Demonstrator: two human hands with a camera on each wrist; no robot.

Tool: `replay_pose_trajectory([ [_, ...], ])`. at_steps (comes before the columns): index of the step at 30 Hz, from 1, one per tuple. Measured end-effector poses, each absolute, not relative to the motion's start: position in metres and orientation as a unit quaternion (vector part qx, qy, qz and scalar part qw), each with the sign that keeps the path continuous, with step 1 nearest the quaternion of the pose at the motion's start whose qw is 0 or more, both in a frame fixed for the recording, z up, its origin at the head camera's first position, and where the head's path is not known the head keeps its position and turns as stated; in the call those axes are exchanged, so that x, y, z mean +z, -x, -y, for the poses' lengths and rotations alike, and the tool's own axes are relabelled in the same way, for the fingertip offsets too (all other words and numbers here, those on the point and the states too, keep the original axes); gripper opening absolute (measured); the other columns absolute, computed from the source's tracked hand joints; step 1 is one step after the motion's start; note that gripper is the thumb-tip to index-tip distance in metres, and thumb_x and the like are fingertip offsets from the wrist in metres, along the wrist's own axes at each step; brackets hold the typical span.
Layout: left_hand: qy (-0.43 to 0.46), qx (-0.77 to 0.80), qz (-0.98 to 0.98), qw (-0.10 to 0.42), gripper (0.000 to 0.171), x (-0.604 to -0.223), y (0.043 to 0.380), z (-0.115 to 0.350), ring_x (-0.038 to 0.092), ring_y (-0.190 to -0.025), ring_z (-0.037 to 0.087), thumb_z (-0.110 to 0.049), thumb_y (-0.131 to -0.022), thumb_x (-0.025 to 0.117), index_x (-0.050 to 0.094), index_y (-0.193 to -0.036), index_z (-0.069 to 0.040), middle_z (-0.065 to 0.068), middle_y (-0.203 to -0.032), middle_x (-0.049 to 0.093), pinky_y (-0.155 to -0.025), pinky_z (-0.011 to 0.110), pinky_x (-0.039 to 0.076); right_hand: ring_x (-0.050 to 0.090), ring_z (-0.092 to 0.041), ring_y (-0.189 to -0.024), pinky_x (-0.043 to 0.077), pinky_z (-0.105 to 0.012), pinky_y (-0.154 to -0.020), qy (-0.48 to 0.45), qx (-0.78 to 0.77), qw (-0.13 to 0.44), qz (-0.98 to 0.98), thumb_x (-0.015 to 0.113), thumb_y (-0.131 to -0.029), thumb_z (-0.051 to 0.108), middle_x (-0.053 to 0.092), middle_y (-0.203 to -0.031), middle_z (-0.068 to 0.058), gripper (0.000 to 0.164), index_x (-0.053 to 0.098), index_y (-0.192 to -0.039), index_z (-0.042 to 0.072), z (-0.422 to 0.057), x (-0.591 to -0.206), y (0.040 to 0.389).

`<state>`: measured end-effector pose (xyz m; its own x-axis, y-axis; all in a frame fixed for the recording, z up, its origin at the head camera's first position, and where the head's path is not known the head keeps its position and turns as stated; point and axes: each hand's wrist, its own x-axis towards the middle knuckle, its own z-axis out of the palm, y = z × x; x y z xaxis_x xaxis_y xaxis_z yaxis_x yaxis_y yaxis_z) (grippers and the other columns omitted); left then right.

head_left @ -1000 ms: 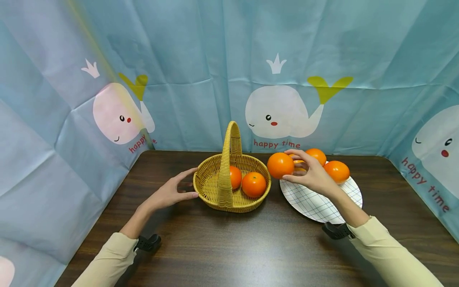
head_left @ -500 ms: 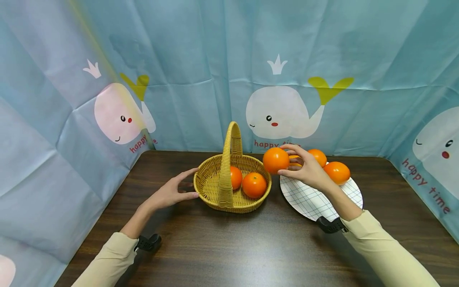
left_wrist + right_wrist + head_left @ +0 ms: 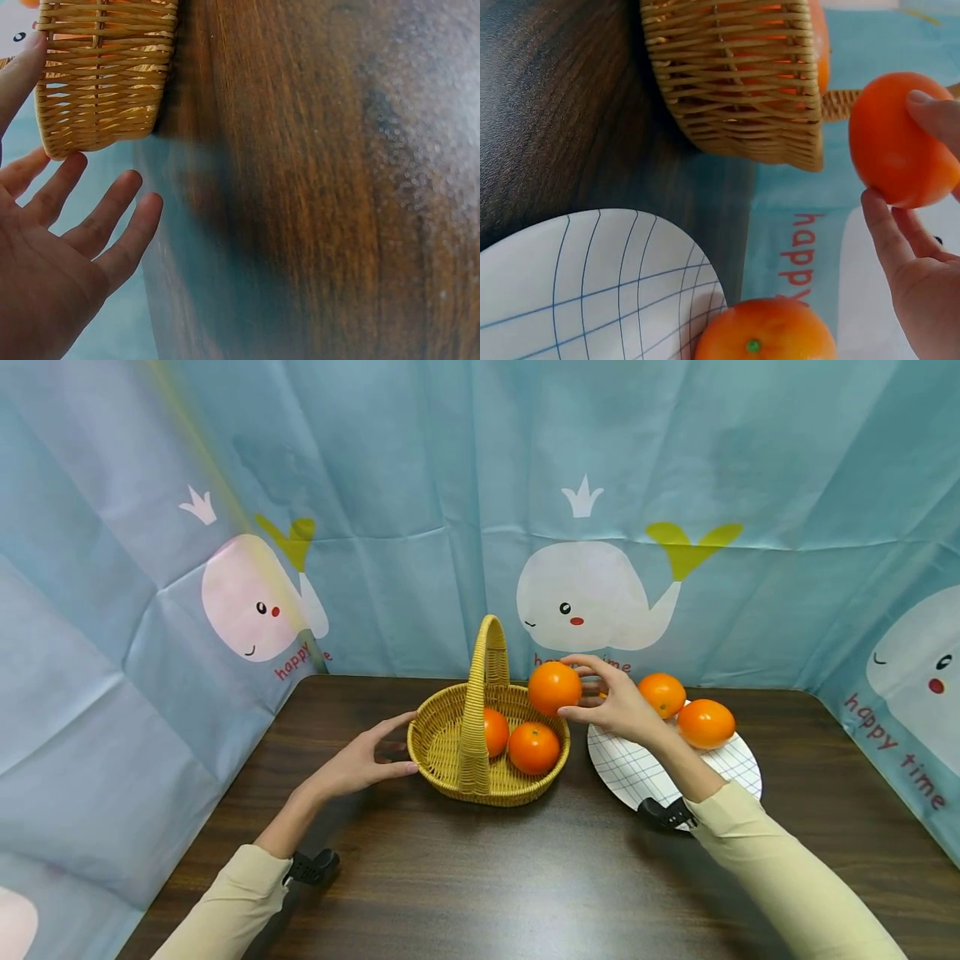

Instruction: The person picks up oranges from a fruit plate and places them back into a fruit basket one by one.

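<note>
My right hand (image 3: 624,708) pinches an orange (image 3: 553,687) between thumb and fingertips, raised over the right rim of a yellow wicker basket (image 3: 438,777) with an arched handle. Inside the basket, right of the handle, lie two oranges, a front orange (image 3: 534,748) and another orange (image 3: 495,731) partly behind the handle. With fingers spread and fairly straight, my left hand (image 3: 354,767) touches the basket's left end; in the left wrist view, its fingertips (image 3: 73,163) meet the wicker rim. The right wrist view shows the held orange (image 3: 900,142) apart from the basket wall (image 3: 735,82).
A white plate with blue grid lines (image 3: 618,772) stands right of the basket, under my right forearm. It bears an orange (image 3: 662,695) at the back and another orange (image 3: 707,723) nearer; my right hand partly hides more orange there. A whale-printed curtain (image 3: 420,568) borders the dark wooden table (image 3: 480,877).
My right hand has carried the orange left and slightly up, from beside the basket to over its right rim. The left hand keeps its place at the basket.
</note>
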<state>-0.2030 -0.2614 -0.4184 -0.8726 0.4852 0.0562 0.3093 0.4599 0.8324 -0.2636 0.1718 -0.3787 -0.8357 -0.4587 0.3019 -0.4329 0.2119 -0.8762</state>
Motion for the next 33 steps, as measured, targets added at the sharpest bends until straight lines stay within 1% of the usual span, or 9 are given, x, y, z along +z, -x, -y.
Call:
replay_pose_trajectory([
  [3, -0.239, 0.464, -0.848, 0.092, 0.085, -0.419, 0.203, 0.262, 0.051, -0.129, 0.044, -0.020, -0.093, 0.078, 0.029, -0.161, -0.009, 0.016, -0.162, 0.028, -0.094, 0.051, 0.053, 0.065, -0.036, -0.109, 0.058, -0.039, -0.086, 0.290, -0.562, 0.020, -0.774, 0.086, -0.083, 0.004, 0.048, -0.131, -0.021, 0.071, 0.053, -0.145, 0.015, -0.168, -0.380, 0.266],
  [8, -0.237, 0.461, -0.850, 0.093, 0.083, -0.419, 0.203, 0.261, 0.052, -0.128, 0.045, -0.019, -0.094, 0.077, 0.030, -0.161, -0.008, 0.018, -0.162, 0.027, -0.093, 0.047, 0.055, 0.065, -0.035, -0.109, 0.058, -0.040, -0.087, 0.301, -0.576, 0.024, -0.760, 0.085, -0.082, 0.002, 0.048, -0.131, -0.022, 0.071, 0.053, -0.145, 0.015, -0.161, -0.383, 0.269],
  [15, -0.236, 0.465, -0.848, 0.093, 0.082, -0.419, 0.204, 0.262, 0.051, -0.128, 0.046, -0.017, -0.094, 0.077, 0.030, -0.160, -0.008, 0.018, -0.162, 0.027, -0.093, 0.047, 0.054, 0.067, -0.035, -0.107, 0.058, -0.039, -0.087, 0.302, -0.576, 0.023, -0.759, 0.086, -0.082, 0.002, 0.050, -0.128, -0.021, 0.070, 0.054, -0.144, 0.014, -0.151, -0.383, 0.270],
  [19, -0.238, 0.467, -0.847, 0.094, 0.082, -0.420, 0.204, 0.261, 0.051, -0.128, 0.046, -0.018, -0.094, 0.077, 0.030, -0.161, -0.008, 0.018, -0.162, 0.027, -0.092, 0.044, 0.055, 0.066, -0.035, -0.109, 0.058, -0.040, -0.087, 0.306, -0.571, 0.021, -0.761, 0.086, -0.082, 0.002, 0.050, -0.130, -0.022, 0.071, 0.054, -0.144, 0.014, -0.148, -0.384, 0.273],
  [21, -0.239, 0.468, -0.846, 0.094, 0.082, -0.420, 0.204, 0.261, 0.051, -0.128, 0.046, -0.017, -0.094, 0.077, 0.030, -0.161, -0.008, 0.018, -0.162, 0.027, -0.093, 0.044, 0.055, 0.066, -0.035, -0.110, 0.057, -0.040, -0.088, 0.306, -0.568, 0.022, -0.764, 0.086, -0.082, 0.002, 0.049, -0.132, -0.023, 0.071, 0.053, -0.145, 0.013, -0.147, -0.385, 0.274],
  [24, -0.240, 0.469, -0.845, 0.094, 0.082, -0.420, 0.204, 0.261, 0.051, -0.128, 0.046, -0.017, -0.094, 0.077, 0.030, -0.161, -0.008, 0.017, -0.162, 0.027, -0.093, 0.046, 0.055, 0.063, -0.037, -0.114, 0.056, -0.042, -0.091, 0.307, -0.566, 0.030, -0.765, 0.085, -0.083, 0.003, 0.050, -0.133, -0.022, 0.071, 0.052, -0.146, 0.013, -0.146, -0.385, 0.274],
  [27, -0.241, 0.468, -0.845, 0.094, 0.082, -0.420, 0.204, 0.261, 0.051, -0.128, 0.046, -0.017, -0.094, 0.077, 0.029, -0.161, -0.008, 0.017, -0.162, 0.027, -0.093, 0.047, 0.055, 0.059, -0.043, -0.119, 0.054, -0.045, -0.095, 0.306, -0.570, 0.037, -0.762, 0.084, -0.085, 0.002, 0.050, -0.136, -0.021, 0.070, 0.051, -0.146, 0.011, -0.148, -0.385, 0.273],
  [30, -0.240, 0.464, -0.848, 0.092, 0.082, -0.420, 0.203, 0.261, 0.052, -0.127, 0.045, -0.019, -0.094, 0.077, 0.029, -0.161, -0.009, 0.017, -0.162, 0.027, -0.093, 0.048, 0.054, 0.056, -0.047, -0.120, 0.053, -0.045, -0.097, 0.303, -0.573, 0.033, -0.761, 0.081, -0.086, 0.000, 0.052, -0.136, -0.022, 0.065, 0.052, -0.144, 0.007, -0.154, -0.384, 0.272],
  [33, -0.240, 0.461, -0.849, 0.089, 0.082, -0.419, 0.203, 0.261, 0.052, -0.127, 0.044, -0.019, -0.094, 0.077, 0.030, -0.161, -0.009, 0.017, -0.162, 0.028, -0.094, 0.050, 0.053, 0.061, -0.043, -0.115, 0.055, -0.041, -0.093, 0.290, -0.563, 0.025, -0.774, 0.080, -0.088, 0.001, 0.058, -0.132, -0.019, 0.052, 0.059, -0.136, 0.003, -0.164, -0.383, 0.270],
])
